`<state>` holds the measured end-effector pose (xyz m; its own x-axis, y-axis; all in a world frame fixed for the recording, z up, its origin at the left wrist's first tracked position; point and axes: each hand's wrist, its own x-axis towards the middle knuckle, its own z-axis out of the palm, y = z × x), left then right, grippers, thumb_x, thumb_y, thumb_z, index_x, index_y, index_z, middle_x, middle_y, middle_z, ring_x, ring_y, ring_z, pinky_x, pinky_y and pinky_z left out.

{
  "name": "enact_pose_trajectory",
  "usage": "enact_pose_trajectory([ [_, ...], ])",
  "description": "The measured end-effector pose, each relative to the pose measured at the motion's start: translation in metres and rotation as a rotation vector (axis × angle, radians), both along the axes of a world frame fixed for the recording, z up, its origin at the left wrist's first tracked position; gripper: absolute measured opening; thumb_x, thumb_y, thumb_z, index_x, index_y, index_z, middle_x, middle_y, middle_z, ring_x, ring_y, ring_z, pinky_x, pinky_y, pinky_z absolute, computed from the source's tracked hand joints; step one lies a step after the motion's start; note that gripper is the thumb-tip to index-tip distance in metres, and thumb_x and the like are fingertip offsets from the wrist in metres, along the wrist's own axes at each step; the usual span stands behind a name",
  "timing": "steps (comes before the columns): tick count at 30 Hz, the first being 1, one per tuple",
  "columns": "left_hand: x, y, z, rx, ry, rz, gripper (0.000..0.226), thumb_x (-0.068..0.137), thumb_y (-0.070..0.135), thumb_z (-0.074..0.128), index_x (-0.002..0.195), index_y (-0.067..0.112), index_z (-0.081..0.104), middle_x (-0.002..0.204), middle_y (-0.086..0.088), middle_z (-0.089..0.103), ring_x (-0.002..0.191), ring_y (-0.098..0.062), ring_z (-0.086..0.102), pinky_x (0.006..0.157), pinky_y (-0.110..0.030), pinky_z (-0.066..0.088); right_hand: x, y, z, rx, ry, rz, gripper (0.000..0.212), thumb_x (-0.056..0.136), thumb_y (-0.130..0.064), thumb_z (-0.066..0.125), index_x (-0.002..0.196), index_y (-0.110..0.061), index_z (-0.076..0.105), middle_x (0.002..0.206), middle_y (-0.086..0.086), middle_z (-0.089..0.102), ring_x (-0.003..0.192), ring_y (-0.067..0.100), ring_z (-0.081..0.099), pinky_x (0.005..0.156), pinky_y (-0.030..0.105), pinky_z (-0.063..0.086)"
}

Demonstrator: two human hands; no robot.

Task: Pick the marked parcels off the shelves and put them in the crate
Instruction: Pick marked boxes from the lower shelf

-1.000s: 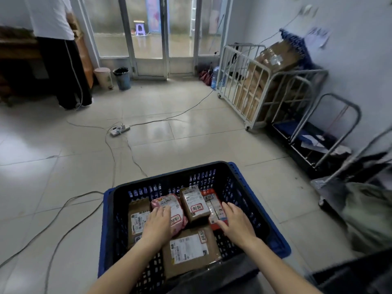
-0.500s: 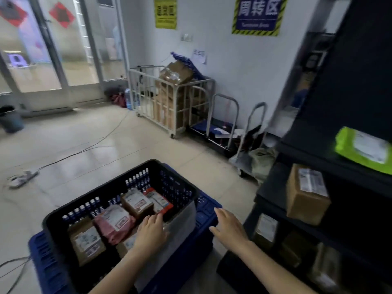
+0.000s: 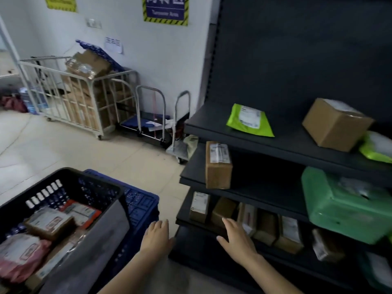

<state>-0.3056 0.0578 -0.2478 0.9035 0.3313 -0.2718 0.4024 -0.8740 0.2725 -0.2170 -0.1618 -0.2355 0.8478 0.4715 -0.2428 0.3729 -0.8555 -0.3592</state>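
Observation:
The black crate [image 3: 99,183] stands at lower left on a blue crate [image 3: 144,200] and holds several labelled parcels [image 3: 51,223]. Black shelves [image 3: 212,128] fill the right side. A row of small brown parcels [image 3: 222,209] stands on the low shelf. Higher up are an upright brown box [image 3: 218,166], a lime bag [image 3: 248,120], a cardboard box [image 3: 335,124] and a green bag [image 3: 347,204]. My left hand [image 3: 156,236] hovers open between the crate and the shelves. My right hand [image 3: 237,238] is open, fingers spread, just in front of the low shelf's parcels, holding nothing.
A white wire cage trolley [image 3: 70,98] with cardboard boxes stands against the far wall. Two platform hand trucks [image 3: 148,115] are parked beside it, near the shelf end. Tiled floor [image 3: 89,151] stretches between the crate and the trolley.
My view has swung right, from the crate to the shelves. Both hands have left the crate and moved right; the right hand now reaches at the low shelf.

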Motion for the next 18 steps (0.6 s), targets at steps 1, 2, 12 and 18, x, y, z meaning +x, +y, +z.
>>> enact_pose_trajectory([
  [1, 0.006, -0.012, -0.002, -0.01, -0.001, -0.019, 0.064, 0.095, 0.041, 0.043, 0.148, 0.011, 0.02, 0.152, -0.006, 0.03, 0.143, -0.025, 0.021, 0.117, -0.034, 0.021, 0.001, -0.015, -0.002, -0.01, 0.005, -0.022, 0.065, 0.096, -0.041, 0.044, 0.149, -0.019, 0.015, 0.157, -0.002, 0.017, 0.143, 0.015, 0.018, 0.115, 0.031, 0.026],
  [2, 0.012, -0.024, -0.004, -0.018, 0.002, -0.037, 0.065, 0.095, 0.041, 0.043, 0.148, 0.012, 0.019, 0.152, -0.005, 0.03, 0.142, -0.025, 0.021, 0.116, -0.034, 0.022, 0.003, -0.03, -0.003, -0.015, 0.011, -0.043, 0.065, 0.096, -0.041, 0.044, 0.15, -0.019, 0.015, 0.157, -0.002, 0.017, 0.143, 0.015, 0.018, 0.115, 0.03, 0.026],
  [12, 0.054, -0.125, -0.008, -0.033, 0.022, -0.102, 0.068, 0.093, 0.043, 0.046, 0.148, 0.013, 0.018, 0.153, -0.005, 0.028, 0.143, -0.025, 0.019, 0.113, -0.036, 0.024, 0.018, -0.135, -0.009, 0.013, -0.006, -0.135, 0.064, 0.095, -0.041, 0.046, 0.148, -0.02, 0.019, 0.155, -0.002, 0.023, 0.141, 0.014, 0.023, 0.112, 0.029, 0.026],
  [18, 0.065, -0.168, -0.015, -0.024, 0.009, -0.122, 0.066, 0.093, 0.04, 0.046, 0.147, 0.013, 0.02, 0.152, -0.005, 0.03, 0.143, -0.024, 0.021, 0.114, -0.035, 0.024, 0.033, -0.169, -0.019, 0.014, 0.02, -0.137, 0.065, 0.095, -0.041, 0.047, 0.149, -0.019, 0.017, 0.156, -0.002, 0.021, 0.143, 0.015, 0.021, 0.115, 0.031, 0.026],
])
